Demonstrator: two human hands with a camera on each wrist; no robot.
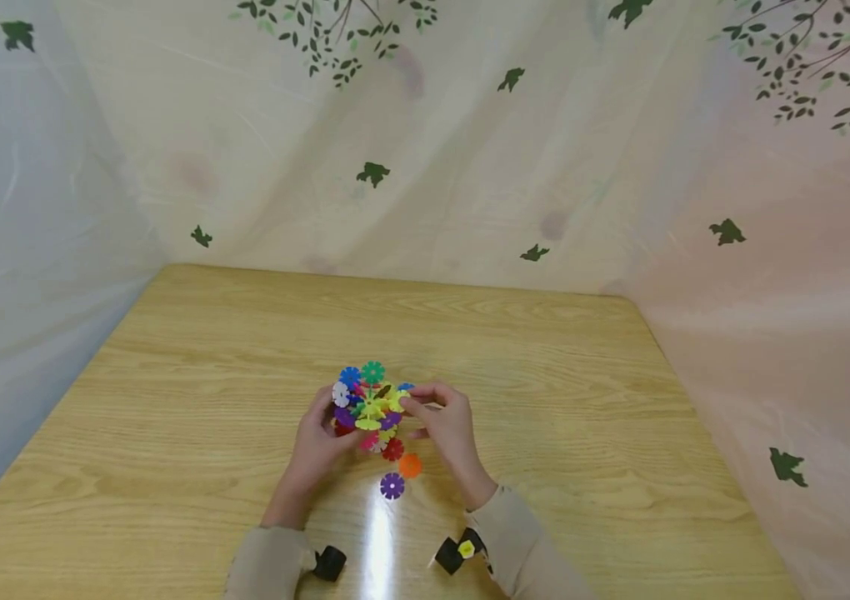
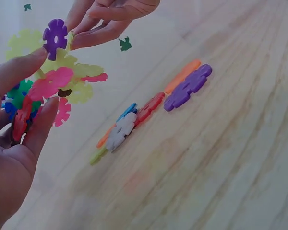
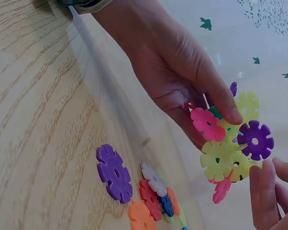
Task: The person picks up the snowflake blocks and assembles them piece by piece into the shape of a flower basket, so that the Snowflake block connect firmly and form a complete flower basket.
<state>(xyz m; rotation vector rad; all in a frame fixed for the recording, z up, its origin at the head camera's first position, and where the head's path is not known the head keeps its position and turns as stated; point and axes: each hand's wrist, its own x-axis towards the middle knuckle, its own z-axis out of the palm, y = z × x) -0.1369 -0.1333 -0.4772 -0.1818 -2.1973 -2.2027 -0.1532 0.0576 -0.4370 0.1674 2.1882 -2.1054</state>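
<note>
A cluster of interlocking snowflake discs [image 1: 371,407] in yellow, pink, purple, green, blue, red and white is held above the table. My left hand [image 1: 320,437] grips it from the left, its thumb near a purple disc [image 3: 255,140] in the right wrist view. On the cluster's right side, my right hand [image 1: 446,417] pinches a yellow disc [image 1: 398,400] between thumb and fingers. That disc shows nearly edge-on in the left wrist view, beside the purple one. A pink disc [image 2: 51,83] sits between the left thumb and fingers. Part of the cluster is hidden behind the left hand.
Loose discs lie on the wooden table [image 1: 545,375] below the hands: a purple disc [image 1: 392,486], an orange disc [image 1: 410,465], a red disc [image 2: 150,108], a white disc [image 2: 121,132] and several others. A patterned curtain [image 1: 440,217] stands around the table's back and sides.
</note>
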